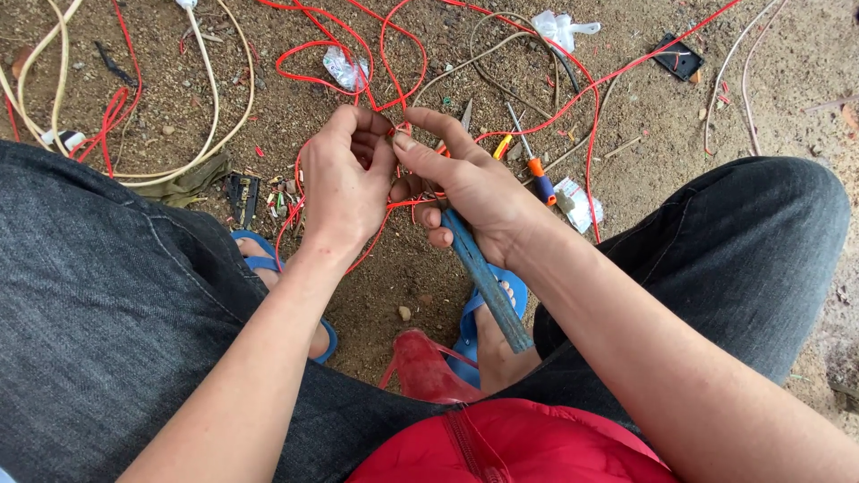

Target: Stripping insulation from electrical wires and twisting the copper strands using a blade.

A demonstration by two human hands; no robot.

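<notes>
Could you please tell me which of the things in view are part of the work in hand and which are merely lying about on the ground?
In hand:
- red wire, pinched between left hand and right hand
- blue-handled tool, held in the right hand

Lying about:
- orange-handled screwdriver
- cream cable
- crumpled plastic wrappers
- small black box

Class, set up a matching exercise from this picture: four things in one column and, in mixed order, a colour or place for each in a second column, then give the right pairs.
1. wire pinched by both hands
2. tool handle in the right hand
3. screwdriver
4. loose cable

a. cream, lying at upper left
b. red
c. blue-grey
d. on the dirt beyond the right hand

Pairs: 1-b, 2-c, 3-d, 4-a
</notes>
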